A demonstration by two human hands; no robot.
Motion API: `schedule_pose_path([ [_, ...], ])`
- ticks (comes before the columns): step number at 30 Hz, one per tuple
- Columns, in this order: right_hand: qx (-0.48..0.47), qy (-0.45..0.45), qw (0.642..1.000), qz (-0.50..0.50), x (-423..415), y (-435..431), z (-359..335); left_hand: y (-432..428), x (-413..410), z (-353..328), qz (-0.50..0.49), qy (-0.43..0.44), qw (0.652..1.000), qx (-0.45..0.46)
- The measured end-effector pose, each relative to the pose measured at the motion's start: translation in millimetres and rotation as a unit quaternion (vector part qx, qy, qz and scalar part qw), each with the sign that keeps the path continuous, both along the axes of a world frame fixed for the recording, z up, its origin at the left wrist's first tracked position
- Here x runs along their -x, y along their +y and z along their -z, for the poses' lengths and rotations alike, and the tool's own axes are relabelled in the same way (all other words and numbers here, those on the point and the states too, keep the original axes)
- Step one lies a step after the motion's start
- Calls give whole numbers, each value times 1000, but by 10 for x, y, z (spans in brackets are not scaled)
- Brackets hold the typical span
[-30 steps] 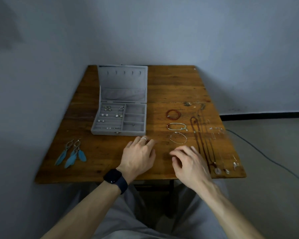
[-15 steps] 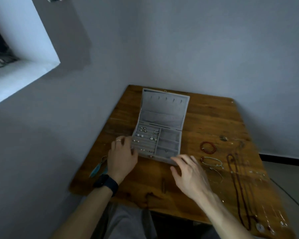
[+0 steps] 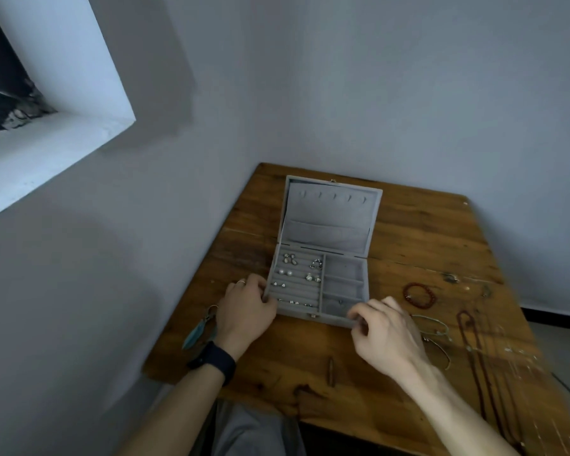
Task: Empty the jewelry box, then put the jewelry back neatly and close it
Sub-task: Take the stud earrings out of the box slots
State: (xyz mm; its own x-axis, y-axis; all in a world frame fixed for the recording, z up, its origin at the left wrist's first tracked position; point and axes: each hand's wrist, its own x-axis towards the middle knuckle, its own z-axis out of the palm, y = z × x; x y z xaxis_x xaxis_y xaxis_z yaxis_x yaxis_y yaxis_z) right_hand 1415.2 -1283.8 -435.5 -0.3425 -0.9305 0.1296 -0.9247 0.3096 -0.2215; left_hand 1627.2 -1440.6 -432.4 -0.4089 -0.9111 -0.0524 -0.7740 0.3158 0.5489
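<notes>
Head view. The grey velvet jewelry box [image 3: 343, 286] sat open on the left part of the brown wooden worktop [image 3: 425, 238], its lid [image 3: 329, 218] propped up at the back. My left hand [image 3: 244, 311] gripped the front-left corner. My right hand [image 3: 389, 334] curled over the front-right corner and pinched the rim.

My read: I was squaring the box up; whether mid-emptying or mid-refill, I couldn't tell. It would be best to slide it flat rather than lift it, so nothing jumps its slot. The teal feather earrings [image 3: 198, 330] lay just beside my left wrist and needed to be kept clear.

The box's left half had ribbed rolls holding small pearl and silver studs [image 3: 285, 272]. The right half had three compartments, nearly bare. The lid lining had a row of hooks above a pouch. A red bead bracelet [image 3: 420, 294] lay out to the right.
</notes>
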Motion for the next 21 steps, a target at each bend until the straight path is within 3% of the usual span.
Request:
schedule_pose_path([
  [4,13,-28,1000,5,-17,-239,-107,-166,23,-78,27,-1,999,28],
  [9,69,-53,996,9,-3,-849,-192,-497,276,-219,95,-33,981,165],
  [14,17,-30,999,-2,54,-1256,-227,-694,554,-257,152,-113,959,213],
  [21,-14,-10,1000,11,134,-1377,-178,-687,720,-140,121,-95,954,257],
])
